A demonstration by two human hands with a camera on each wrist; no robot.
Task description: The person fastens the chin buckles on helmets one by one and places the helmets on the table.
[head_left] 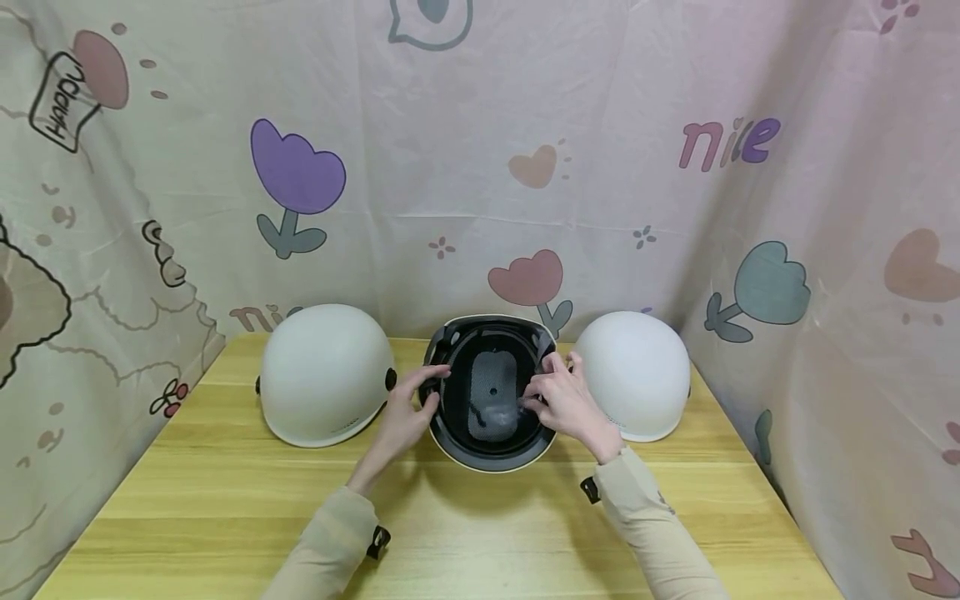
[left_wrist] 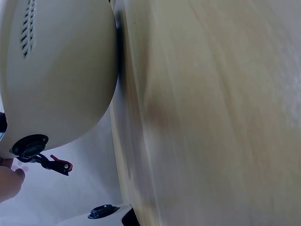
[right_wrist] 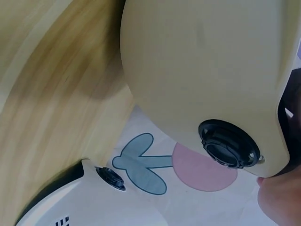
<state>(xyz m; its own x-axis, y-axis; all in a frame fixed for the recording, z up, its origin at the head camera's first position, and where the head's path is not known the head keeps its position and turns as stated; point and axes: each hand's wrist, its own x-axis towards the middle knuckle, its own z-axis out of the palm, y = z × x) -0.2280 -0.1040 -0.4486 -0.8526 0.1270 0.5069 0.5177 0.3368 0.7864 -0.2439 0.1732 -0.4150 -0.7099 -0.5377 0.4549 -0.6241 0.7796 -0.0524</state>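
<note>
A white helmet [head_left: 491,462] lies upside down in the middle of the table, its black padded inside facing up. My left hand [head_left: 405,412] holds its left rim, with thumb and fingers spread at the edge. My right hand [head_left: 566,400] grips the right rim with curled fingers, some reaching inside over the lining; what the fingertips touch there is partly hidden. In the left wrist view, a black buckle with a red tab [left_wrist: 60,165] hangs by the helmet's round side fitting [left_wrist: 30,145]. A similar black fitting [right_wrist: 228,143] shows in the right wrist view.
One white helmet [head_left: 326,375] stands dome up on the left, another [head_left: 633,375] on the right, both close to the middle one. The wooden table [head_left: 480,542] ends at a printed cloth backdrop [head_left: 420,183].
</note>
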